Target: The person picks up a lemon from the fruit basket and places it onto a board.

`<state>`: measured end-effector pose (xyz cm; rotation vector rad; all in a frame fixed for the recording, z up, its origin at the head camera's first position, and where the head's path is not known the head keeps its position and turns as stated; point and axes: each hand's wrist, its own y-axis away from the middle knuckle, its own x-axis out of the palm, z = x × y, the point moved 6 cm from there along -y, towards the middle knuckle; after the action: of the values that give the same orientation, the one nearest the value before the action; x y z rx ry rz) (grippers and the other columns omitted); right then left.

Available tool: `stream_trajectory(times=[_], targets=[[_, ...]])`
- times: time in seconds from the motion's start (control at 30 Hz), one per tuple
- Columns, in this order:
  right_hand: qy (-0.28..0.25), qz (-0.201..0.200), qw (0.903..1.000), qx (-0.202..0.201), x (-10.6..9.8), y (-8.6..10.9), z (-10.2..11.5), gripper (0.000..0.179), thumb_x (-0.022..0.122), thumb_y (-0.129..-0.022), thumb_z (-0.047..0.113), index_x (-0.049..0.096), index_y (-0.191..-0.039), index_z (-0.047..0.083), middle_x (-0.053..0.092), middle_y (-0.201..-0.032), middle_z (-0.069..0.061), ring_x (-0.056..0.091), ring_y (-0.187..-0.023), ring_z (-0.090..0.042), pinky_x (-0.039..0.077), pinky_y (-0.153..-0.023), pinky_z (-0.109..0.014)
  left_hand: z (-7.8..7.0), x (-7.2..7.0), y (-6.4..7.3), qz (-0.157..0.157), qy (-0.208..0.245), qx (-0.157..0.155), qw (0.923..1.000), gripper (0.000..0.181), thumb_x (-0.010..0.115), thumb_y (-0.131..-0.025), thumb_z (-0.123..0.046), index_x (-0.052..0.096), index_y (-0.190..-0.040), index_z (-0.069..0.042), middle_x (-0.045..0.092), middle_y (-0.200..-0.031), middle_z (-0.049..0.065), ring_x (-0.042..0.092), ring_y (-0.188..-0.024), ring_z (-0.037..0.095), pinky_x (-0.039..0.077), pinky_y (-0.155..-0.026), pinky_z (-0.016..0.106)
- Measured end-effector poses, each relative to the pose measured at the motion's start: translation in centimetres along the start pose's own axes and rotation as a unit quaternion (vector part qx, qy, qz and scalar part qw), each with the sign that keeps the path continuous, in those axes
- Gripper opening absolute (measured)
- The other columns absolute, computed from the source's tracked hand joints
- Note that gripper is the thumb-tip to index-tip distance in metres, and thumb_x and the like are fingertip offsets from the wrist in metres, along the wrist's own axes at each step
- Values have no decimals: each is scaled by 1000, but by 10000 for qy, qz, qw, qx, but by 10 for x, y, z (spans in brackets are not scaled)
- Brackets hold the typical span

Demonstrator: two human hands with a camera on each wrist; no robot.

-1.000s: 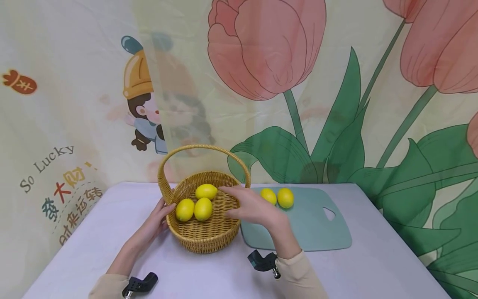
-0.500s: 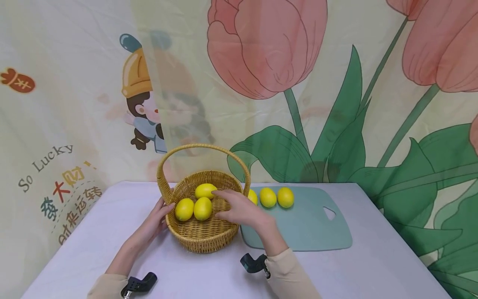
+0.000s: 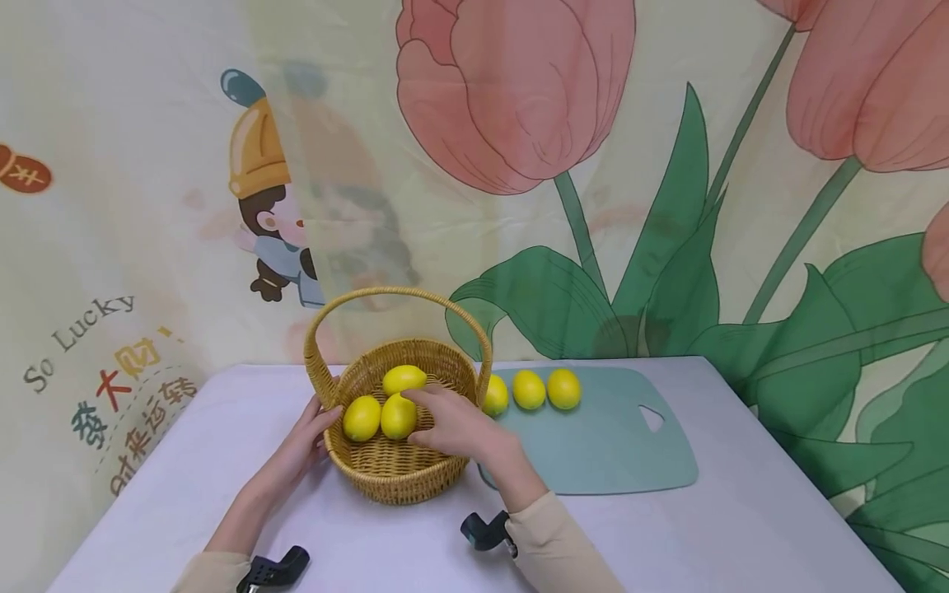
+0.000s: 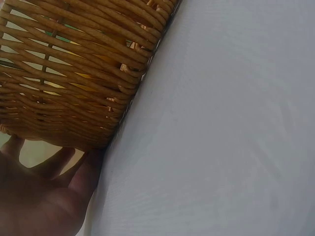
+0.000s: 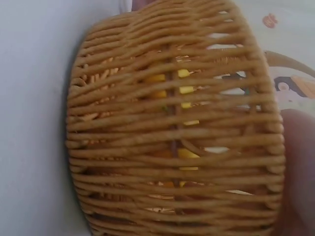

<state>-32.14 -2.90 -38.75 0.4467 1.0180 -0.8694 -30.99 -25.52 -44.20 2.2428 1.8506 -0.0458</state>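
– Hands first: where are they?

– The left hand (image 3: 302,436) lies along the basket (image 3: 404,487) on its left side, fingers spread against the outer wall, thumb at the rim. The right hand (image 3: 455,424) reaches inside, thumb and fingers wide apart at the right side of the front lemon (image 3: 397,418). Whether they touch it, I cannot tell.

– And the basket?

– Upright on the tabletop (image 3: 704,543), left of centre and near the far edge.

– What step is this?

– Taking hold of that lemon, I'd judge, with the left hand steadying. The next move probably calls for closing thumb and fingers round it, then lifting it clear of its neighbours and the rim, beneath the arched handle (image 3: 399,291).

– Count everything.

– Two hands, one basket with one handle, one green board (image 3: 593,457) right of it by the tabletop's far edge. Six lemons show: in the basket the front one, a left lemon (image 3: 362,418) and a rear lemon (image 3: 404,379); along the board's far edge an inner lemon (image 3: 496,397) partly behind the handle, a middle lemon (image 3: 529,389) and an outer lemon (image 3: 564,389). Two wrist cameras too, left camera (image 3: 274,570) and right camera (image 3: 483,532).
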Motion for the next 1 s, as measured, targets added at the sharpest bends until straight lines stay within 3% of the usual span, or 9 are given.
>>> stream_trajectory(times=[0.47, 0.77, 1.0], targets=[[465, -66, 9989, 58, 15, -12, 5, 68, 72, -89, 33, 43, -151, 30, 42, -156, -3, 50, -137, -24, 46, -111, -43, 2, 0, 1, -20, 7, 48, 10000, 72, 39, -104, -51, -7, -159, -38, -2, -169, 10, 13, -154, 38, 20, -123, 56], [571, 84, 9982, 130, 17, -12, 7, 68, 71, -90, 32, 40, -150, 39, 38, -159, -2, 50, -137, -31, 46, -108, -51, 1, 0, 0, -8, 0, 77, 10000, 73, 38, -104, -50, -8, -159, -36, -3, -169, 10, 12, -154, 38, 18, -123, 57], [545, 3, 9985, 29, 17, -12, 7, 61, 71, -89, 32, 48, -146, 35, 48, -151, 2, 56, -128, -20, 50, -103, -43, 2, 0, 0, -17, 21, 94, 10000, 73, 38, -105, -49, -8, -159, -35, -2, -169, 10, 14, -154, 37, 19, -123, 57]])
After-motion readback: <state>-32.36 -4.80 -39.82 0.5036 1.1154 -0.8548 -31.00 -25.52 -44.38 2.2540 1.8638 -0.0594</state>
